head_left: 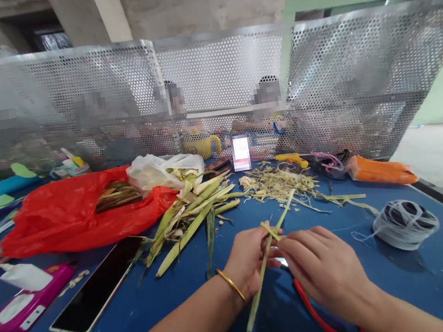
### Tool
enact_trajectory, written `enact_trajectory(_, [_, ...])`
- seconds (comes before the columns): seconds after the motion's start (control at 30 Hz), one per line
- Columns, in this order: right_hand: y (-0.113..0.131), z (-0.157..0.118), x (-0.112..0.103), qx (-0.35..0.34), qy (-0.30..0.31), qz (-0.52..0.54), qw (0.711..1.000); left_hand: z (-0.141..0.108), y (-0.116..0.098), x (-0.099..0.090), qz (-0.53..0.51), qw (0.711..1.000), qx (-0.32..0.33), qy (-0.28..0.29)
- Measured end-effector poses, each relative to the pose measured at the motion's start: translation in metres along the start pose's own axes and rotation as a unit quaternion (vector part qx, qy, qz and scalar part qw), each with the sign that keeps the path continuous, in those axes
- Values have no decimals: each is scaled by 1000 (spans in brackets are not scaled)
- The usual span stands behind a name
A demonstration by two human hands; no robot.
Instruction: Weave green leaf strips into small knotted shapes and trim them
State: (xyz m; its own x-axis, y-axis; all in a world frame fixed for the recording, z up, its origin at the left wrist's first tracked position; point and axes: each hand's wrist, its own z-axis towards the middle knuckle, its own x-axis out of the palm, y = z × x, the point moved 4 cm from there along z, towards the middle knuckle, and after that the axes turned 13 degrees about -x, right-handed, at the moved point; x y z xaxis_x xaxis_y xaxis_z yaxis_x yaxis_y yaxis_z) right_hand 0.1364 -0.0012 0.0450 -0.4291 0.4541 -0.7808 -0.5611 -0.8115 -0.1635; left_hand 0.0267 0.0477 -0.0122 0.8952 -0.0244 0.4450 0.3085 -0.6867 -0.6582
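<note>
My left hand (253, 257), with a gold bangle at its wrist, pinches pale green leaf strips (258, 289) that cross each other. One long strip hangs down toward the table's near edge, and another end points up and away. My right hand (325, 262) has its fingers closed on the same strips near the crossing, close against the left fingertips. Below the right hand shows the red handle (322, 321) of what looks like scissors, with a bit of shiny metal between the hands. Whether the right hand touches this tool is hidden.
A leaf bundle (195, 215), red plastic bag (65, 213) and black phone (97, 286) lie left. Leaf scraps (283, 181) lie ahead; a spool of clear line (406, 223) and orange packet (382, 169) stand right. A perforated metal screen (223, 70) separates people behind.
</note>
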Motion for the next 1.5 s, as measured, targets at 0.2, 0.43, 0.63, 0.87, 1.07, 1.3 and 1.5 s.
enact_trajectory(0.2, [1,-5,11,-34,14,-105,994,-3,-6,2,-98,991,-50,81])
enact_trajectory(0.43, [-3,-4,15,-15,39,-114,993,-6,-10,3,-80,993,28,85])
enact_trajectory(0.63, [17,-3,31,-173,117,-89,974,-3,-4,5,-58,994,31,84])
enact_trajectory(0.87, [3,-5,21,-64,31,0,997,-3,-2,6,-30,992,49,108])
enact_trajectory(1.07, [-47,-21,29,372,-161,290,867,-6,-6,6,2,995,65,75])
enact_trajectory(1.3, [-39,-25,54,526,-99,508,675,-3,-7,1,46,993,106,16])
enact_trajectory(1.5, [-30,-15,40,400,-33,491,773,-4,-20,-10,6,986,136,-93])
